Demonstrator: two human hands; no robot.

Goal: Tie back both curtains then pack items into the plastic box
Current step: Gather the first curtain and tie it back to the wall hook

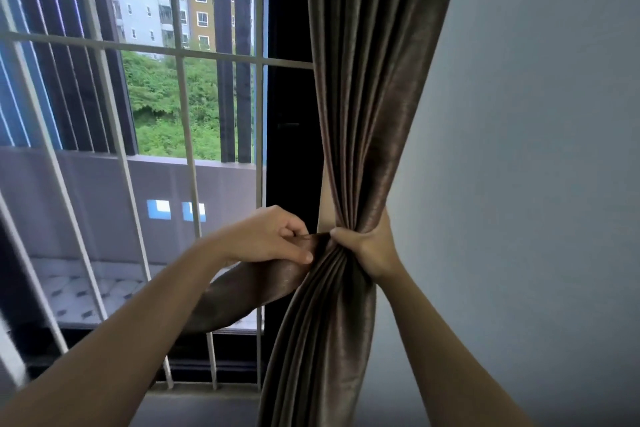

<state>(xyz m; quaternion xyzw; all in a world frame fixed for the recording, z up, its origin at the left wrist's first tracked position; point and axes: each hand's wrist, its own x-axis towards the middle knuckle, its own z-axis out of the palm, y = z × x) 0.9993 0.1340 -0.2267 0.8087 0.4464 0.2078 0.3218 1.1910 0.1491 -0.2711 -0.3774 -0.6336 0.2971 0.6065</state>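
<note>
A brown curtain [367, 87] hangs at the right side of the window, gathered into a narrow bunch at waist height. My right hand [370, 246] grips round that bunch from the right, fingers wrapped behind it. My left hand [273, 239] pinches a brown tie-back band [242, 291] of the same cloth, its end held against the left of the bunch. The band droops down and left under my left forearm. No plastic box is in view.
White window bars [183, 107] run across the glass on the left, with a dark window frame [291, 114] beside the curtain. A plain grey wall [536, 166] fills the right side. Buildings and green bushes lie outside.
</note>
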